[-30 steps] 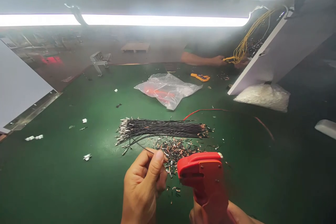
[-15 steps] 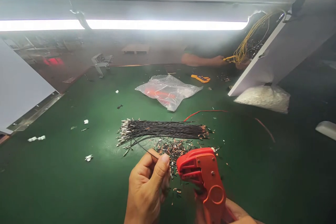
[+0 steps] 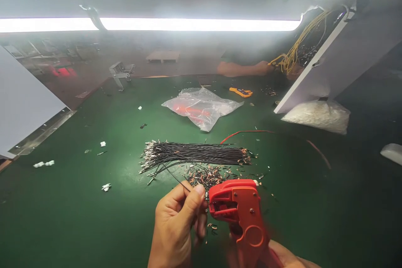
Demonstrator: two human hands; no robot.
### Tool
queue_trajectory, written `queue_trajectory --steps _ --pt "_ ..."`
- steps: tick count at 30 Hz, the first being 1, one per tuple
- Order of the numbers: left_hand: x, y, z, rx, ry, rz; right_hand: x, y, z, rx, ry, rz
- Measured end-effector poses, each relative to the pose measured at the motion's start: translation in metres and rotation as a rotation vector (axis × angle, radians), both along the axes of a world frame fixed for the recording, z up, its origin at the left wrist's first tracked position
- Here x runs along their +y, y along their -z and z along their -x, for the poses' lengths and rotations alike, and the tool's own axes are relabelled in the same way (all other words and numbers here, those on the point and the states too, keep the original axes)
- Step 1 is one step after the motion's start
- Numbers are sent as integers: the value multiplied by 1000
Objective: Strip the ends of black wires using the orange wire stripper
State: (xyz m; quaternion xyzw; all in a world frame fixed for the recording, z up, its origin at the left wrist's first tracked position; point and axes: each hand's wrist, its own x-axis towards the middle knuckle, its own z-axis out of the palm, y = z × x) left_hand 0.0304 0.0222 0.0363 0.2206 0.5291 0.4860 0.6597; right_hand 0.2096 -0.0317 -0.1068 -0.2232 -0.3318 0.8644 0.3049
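My left hand [image 3: 180, 217] pinches a thin black wire [image 3: 176, 178] between thumb and forefinger. That wire runs back towards a bundle of black wires [image 3: 194, 153] with metal terminals at its left end and copper showing at its right. My right hand [image 3: 279, 253], partly hidden behind the tool, is wrapped around the handle of a red wire stripper [image 3: 248, 213]. The stripper's jaws are just right of my left thumb; whether the wire's end sits inside them I cannot tell. Under the tool's head lies a heap of short black and copper offcuts [image 3: 205, 174].
Beyond the bundle lies a clear plastic bag [image 3: 202, 109] with something red in it. A yellow tool [image 3: 241, 92] is behind it. A bag of white parts [image 3: 317, 117] leans by the right panel. Another person's arm [image 3: 243, 69] shows at the far side, near yellow wires [image 3: 293, 50].
The red wire stripper has shifted slightly left and its jaws are closer to my left thumb. My left hand stays almost in place, still pinching the wire.
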Motion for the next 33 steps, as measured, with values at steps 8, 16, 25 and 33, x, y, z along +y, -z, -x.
queue_trajectory --steps 8,16,25,33 --pt "-1 -9 0 -88 -14 137 6 -29 2 -32 4 -41" --pt "-3 -16 -2 -135 -29 207 4 -22 7 -8 23 -14" --pt "-6 -3 -3 10 -100 120 4 -21 6 -13 10 -31" --pt "-7 -3 -4 84 -139 87 -1 -24 3 -24 16 -72"
